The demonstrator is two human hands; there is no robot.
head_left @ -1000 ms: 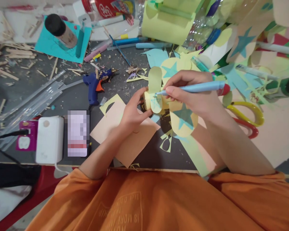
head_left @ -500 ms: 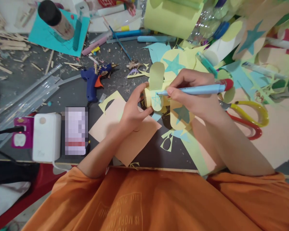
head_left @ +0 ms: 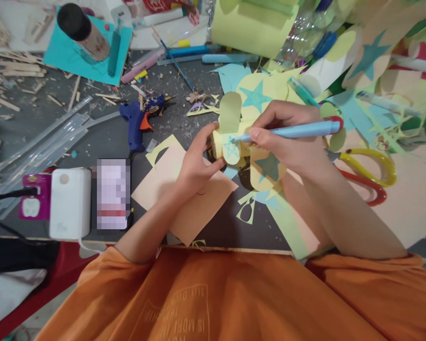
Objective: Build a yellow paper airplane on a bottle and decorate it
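My left hand [head_left: 199, 158] is closed around one end of a small yellow paper-covered model [head_left: 217, 144], thumb below and fingers above. Across the model lies a pale yellow paper strip with rounded ends [head_left: 230, 113], like a wing. A light blue star outline [head_left: 229, 148] is drawn on its near end. My right hand [head_left: 282, 135] grips a light blue felt-tip marker [head_left: 298, 130], its tip at the star's upper edge. Close behind sits a yellow paper piece bearing a filled blue star [head_left: 256, 96]; a similar star piece [head_left: 269, 169] lies below my right hand.
A blue glue gun [head_left: 138, 118] lies left of my hands, with clear glue sticks [head_left: 46, 147] beyond. Scissors [head_left: 371, 166] with red and yellow handles are at right. A phone [head_left: 112, 194] and white power bank [head_left: 70, 202] lie near the table's front edge.
The marker tip has shifted very slightly along the top of the star outline. My left hand keeps its hold, and the surrounding things look the same.
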